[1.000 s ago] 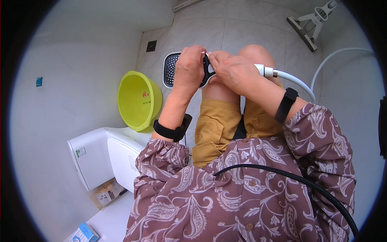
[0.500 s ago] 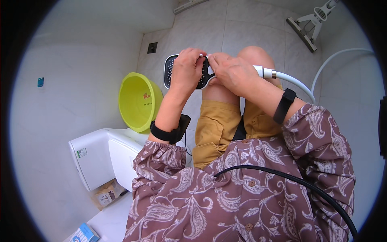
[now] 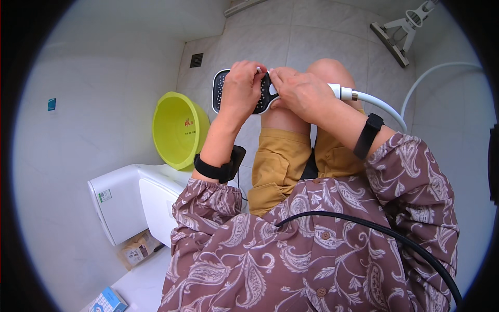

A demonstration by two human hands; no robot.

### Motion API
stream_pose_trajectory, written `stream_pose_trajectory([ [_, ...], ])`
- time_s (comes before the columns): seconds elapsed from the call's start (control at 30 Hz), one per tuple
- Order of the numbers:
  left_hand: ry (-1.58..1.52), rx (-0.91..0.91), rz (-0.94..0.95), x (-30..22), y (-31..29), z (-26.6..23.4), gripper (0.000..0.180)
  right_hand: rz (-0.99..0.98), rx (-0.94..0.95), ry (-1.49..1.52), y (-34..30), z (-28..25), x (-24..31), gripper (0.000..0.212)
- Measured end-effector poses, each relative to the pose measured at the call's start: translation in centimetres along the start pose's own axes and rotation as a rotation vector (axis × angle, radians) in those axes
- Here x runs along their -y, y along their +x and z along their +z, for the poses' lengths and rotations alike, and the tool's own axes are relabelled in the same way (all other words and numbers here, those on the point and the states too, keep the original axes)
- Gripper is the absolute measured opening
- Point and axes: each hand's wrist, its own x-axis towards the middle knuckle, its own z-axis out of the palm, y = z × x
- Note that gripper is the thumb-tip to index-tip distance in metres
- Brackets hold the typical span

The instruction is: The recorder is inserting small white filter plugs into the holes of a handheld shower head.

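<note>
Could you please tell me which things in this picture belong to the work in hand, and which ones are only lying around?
In use:
- shower head, held by the right grip, with the left grip over its face
- white hose, joined to its handle

Only around, untouched:
- yellow-green basin
- mop
- brown bag
- blue box

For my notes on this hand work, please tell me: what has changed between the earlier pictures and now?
The left hand has shifted slightly leftward across the white rectangular shower head with black dotted face, so more dots show to the hand's right. No new grip or release is clear. The right hand still holds the shower head; the yellow-green round plastic basin stays in place.
</note>
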Motion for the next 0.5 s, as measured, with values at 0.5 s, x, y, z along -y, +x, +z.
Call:
stream_pose_trajectory([
  [0.5,-0.144,0.006,-0.122,0.07,-0.36,-0.78,0.012,0.006,-0.123,0.041,-0.12,-0.07,0.26,0.043],
])
